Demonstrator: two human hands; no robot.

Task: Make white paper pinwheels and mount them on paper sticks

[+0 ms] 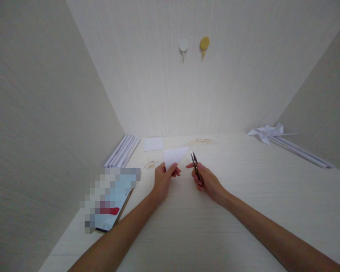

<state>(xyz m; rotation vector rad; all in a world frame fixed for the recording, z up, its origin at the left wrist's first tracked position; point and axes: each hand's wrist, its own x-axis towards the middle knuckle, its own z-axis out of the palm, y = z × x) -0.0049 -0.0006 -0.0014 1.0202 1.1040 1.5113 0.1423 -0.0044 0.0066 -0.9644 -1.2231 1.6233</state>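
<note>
Rolled paper sticks (121,152): a bundle of white tubes lay against the left wall, well to the left of and beyond the left hand's grip.
Blurred packet (111,200): a flat item, pixelated, rested on the table just left of the left forearm; what it was could not be told.
Paper scraps (150,163): thin curled shavings sat on the table just left of and beyond the left grip.
Square sheet (153,144): a loose white sheet lay flat beyond the left hand, near the back wall.
Left hand (163,178): it was clenched on the near lower edge of the folded paper, thumb on top, fingers beneath.
Folded paper (174,156): a white triangular piece, held up off the table, its free point aimed right toward the blades.
Snips (195,164): small thread-type scissors, blades slightly parted, tips just right of the paper's point and not yet touching it as far as could be seen.
Right hand (205,180): it was grasping the snips, handles hidden in the palm.
Step in hand: judged to be lining the blades up for a cut in the folded paper.
Next move calls for: the paper held steady and taut, and the blades brought square onto the chosen edge.
Wall hooks (193,46): one white, one yellow, high on the back wall.
Paper pinwheel (268,132): it lay far right of the right grip, on long white sticks.
</note>
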